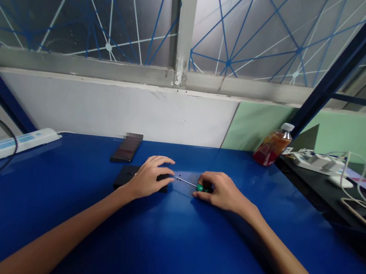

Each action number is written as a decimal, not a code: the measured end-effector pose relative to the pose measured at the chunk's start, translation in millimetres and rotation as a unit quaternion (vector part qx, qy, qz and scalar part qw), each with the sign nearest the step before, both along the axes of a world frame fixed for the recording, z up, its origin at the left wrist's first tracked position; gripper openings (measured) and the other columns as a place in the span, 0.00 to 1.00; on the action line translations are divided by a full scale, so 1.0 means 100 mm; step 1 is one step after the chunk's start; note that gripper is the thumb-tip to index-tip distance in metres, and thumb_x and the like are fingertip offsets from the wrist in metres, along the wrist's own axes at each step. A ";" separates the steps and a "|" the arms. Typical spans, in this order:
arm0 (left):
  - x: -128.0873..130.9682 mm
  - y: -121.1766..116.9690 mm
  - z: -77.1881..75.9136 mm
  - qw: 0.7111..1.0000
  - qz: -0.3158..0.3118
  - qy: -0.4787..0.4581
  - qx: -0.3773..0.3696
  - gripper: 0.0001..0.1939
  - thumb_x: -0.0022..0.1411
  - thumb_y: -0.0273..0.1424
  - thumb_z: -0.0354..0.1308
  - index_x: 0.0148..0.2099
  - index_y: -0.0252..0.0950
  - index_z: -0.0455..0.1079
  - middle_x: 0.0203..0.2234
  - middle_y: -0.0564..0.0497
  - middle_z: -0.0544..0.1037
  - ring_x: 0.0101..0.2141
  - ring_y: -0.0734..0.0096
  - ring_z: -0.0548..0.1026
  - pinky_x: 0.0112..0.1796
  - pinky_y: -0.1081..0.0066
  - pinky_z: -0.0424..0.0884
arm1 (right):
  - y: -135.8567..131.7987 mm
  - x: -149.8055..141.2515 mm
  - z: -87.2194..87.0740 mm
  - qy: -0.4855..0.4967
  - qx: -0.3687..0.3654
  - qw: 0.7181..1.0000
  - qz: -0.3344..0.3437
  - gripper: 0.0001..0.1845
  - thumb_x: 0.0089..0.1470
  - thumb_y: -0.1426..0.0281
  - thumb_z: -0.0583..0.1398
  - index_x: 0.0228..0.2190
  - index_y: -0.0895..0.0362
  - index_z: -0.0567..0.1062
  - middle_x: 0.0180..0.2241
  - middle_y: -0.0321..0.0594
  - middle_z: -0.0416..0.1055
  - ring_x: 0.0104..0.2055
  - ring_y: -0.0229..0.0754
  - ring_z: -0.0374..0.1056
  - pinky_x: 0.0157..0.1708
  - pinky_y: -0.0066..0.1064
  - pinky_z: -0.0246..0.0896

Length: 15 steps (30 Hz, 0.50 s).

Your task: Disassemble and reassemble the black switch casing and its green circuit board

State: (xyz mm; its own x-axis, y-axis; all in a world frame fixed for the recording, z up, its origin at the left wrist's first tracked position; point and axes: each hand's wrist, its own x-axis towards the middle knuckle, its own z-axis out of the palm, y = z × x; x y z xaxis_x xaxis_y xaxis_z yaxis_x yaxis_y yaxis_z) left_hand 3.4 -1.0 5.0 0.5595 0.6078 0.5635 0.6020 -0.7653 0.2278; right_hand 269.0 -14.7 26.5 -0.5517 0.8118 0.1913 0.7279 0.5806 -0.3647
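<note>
My right hand point(221, 190) is closed round the green handle of a screwdriver point(187, 182), whose thin metal shaft points left. The shaft's tip reaches the thumb and index finger of my left hand point(151, 177), which are pinched close together. Whatever they hold there is too small to make out. Several tiny dark pieces point(180, 177), perhaps screws, lie on the table just behind the shaft. Under and beside my left hand rests a flat black case point(124, 177), partly hidden by the hand.
A dark phone point(127, 149) lies behind the case on the blue table point(165, 250). At the left edge runs a white power strip point(4, 148) with a black cable. A bottle of reddish drink point(273, 144) stands back right, beside a darker table with chargers and white cables point(344, 181).
</note>
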 end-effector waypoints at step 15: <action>0.11 -0.02 0.03 0.996 0.000 0.073 0.057 0.12 0.65 0.25 0.52 0.43 0.40 0.77 0.50 0.45 0.74 0.52 0.58 0.69 0.50 0.54 0.64 | 0.04 0.16 0.13 0.057 0.029 0.997 -0.038 0.13 0.51 0.59 0.64 0.28 0.57 0.73 0.25 0.36 0.71 0.26 0.36 0.64 0.27 0.27 0.52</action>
State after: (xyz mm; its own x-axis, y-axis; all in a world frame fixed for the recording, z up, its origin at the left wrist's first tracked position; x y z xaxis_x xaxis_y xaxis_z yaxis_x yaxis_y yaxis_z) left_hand 14.2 -2.9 8.5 0.6399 0.5450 0.5417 0.6229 -0.7807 0.0497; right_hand 284.6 -11.0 39.7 -0.4606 0.8362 0.2977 0.7267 0.5478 -0.4145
